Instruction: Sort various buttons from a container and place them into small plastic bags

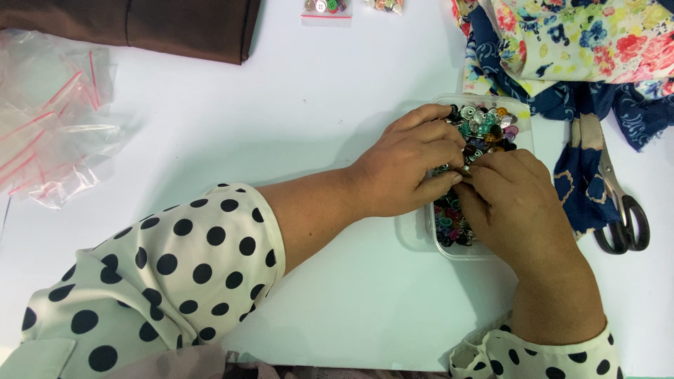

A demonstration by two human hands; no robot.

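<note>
A clear plastic container (414, 235) on the white table holds a heap of small coloured buttons (484, 126). My left hand (407, 168) reaches across from the left and lies over the container, its fingertips among the buttons. My right hand (516, 203) rests over the container's right half. The fingertips of both hands meet near the middle and pinch a small button there, mostly hidden by the fingers. Both sleeves are white with black dots.
Scissors (621, 210) lie at the right beside floral fabrics (576, 42). Empty clear zip bags (49, 119) are piled at the left. Brown cloth (182, 24) lies at the top left, and two small bags of buttons (325, 8) sit at the top edge.
</note>
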